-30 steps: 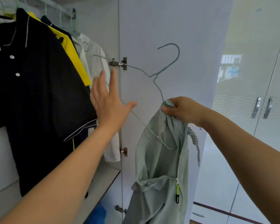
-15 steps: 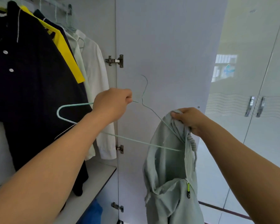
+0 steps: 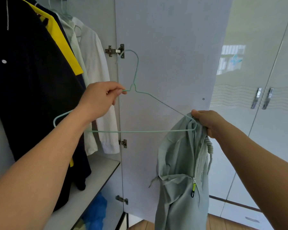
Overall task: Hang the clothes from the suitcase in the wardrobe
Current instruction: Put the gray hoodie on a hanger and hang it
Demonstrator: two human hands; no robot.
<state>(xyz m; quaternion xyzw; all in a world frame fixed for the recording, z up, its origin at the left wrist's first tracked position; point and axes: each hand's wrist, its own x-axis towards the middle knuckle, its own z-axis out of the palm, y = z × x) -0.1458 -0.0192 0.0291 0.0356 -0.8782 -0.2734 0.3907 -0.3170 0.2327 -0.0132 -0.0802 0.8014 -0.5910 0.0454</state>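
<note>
My left hand (image 3: 101, 98) pinches a thin mint-green wire hanger (image 3: 140, 131) near its neck, hook pointing up in front of the open wardrobe door (image 3: 170, 47). The hanger's right tip sits inside the top of a pale green zip jacket (image 3: 181, 171). My right hand (image 3: 204, 122) grips that jacket at its upper edge, and the rest hangs straight down with a yellow-green zipper pull showing. The suitcase is out of view.
Inside the wardrobe at left hang a black polo shirt (image 3: 23, 80), a yellow garment (image 3: 63, 40) and a white shirt (image 3: 93, 80). A white shelf (image 3: 93, 180) runs below them with something blue (image 3: 95, 211) under it. Closed glossy doors with metal handles (image 3: 263, 98) stand at right.
My left hand, open a second ago, has taken hold of the hanger and turned it upright and level. The jacket and my right hand have dropped lower in view.
</note>
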